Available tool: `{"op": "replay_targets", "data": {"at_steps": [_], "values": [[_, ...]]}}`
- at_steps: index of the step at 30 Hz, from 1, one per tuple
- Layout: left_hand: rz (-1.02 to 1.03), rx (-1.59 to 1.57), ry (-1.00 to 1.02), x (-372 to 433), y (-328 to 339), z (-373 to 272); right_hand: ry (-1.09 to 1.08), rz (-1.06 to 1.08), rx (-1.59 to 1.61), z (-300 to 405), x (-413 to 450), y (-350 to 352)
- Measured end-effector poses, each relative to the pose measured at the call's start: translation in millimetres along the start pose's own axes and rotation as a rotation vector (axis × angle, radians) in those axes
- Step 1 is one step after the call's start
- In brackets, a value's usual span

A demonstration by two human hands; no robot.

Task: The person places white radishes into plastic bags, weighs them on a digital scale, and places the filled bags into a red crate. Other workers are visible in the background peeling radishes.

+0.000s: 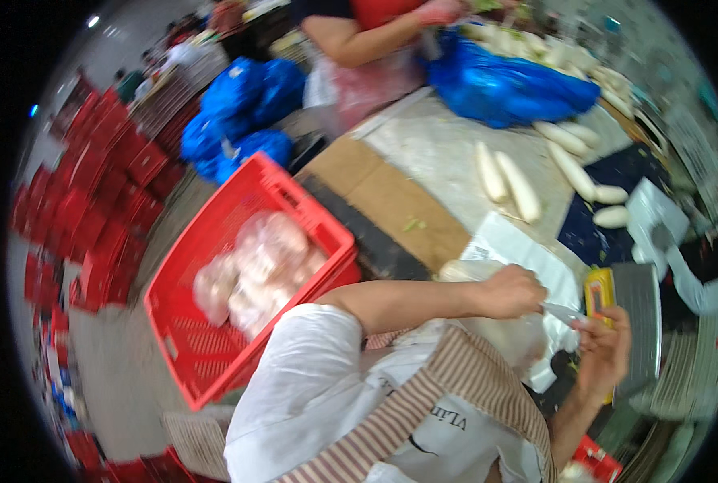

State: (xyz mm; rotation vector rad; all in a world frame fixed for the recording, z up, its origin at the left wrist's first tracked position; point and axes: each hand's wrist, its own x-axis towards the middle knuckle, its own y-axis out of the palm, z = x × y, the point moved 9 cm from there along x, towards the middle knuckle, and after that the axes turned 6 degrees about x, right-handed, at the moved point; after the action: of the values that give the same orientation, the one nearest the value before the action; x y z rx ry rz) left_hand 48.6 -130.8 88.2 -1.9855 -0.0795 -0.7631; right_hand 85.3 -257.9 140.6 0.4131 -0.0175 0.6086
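Observation:
My left hand (513, 293) is closed around the gathered neck of a clear plastic bag (510, 338). The bag bulges with pale contents, likely white radishes, partly hidden by my forearm. My right hand (603, 347) pinches the other end of the bag's twisted plastic neck (563, 312), which is stretched between both hands. Under the bag lies a white plastic sheet or flat bag (516, 247). Beside my right hand stands a weighing scale with a yellow panel (599, 290) and a metal platform (637, 326).
A red plastic crate (175, 362) at left holds bagged pale produce (268, 265). Peeled white radishes (519, 187) lie on the table (419, 145). Across it, a co-worker's gloved hand (440, 12) is near a blue plastic bag (504, 84). Red crates (99, 193) are stacked at far left.

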Motion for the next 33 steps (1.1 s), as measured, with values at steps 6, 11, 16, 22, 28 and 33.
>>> {"op": "replay_targets", "data": {"at_steps": [6,11,16,22,28,33], "values": [[-0.338,0.109,-0.330,-10.9,-133.0,-6.2,-0.007,0.305,0.236,34.9,25.5,48.3],[-0.495,0.715,-0.468,-89.4,-251.1,-28.7,0.099,0.076,0.102,-9.2,56.2,10.9],[-0.955,0.339,-1.060,-213.6,-354.5,8.3,0.411,-0.063,0.016,-98.4,33.3,-26.9],[-0.807,0.645,-1.109,-346.6,-402.2,71.8,0.510,-0.246,0.227,-151.7,4.7,-66.9],[-0.323,1.086,-1.447,-550.5,-355.2,172.4,0.456,-0.388,0.208,-148.9,-13.6,-77.6],[-0.086,1.390,-1.299,-554.4,-367.4,242.9,0.509,-0.322,0.140,-158.9,-21.9,-38.8]]}}
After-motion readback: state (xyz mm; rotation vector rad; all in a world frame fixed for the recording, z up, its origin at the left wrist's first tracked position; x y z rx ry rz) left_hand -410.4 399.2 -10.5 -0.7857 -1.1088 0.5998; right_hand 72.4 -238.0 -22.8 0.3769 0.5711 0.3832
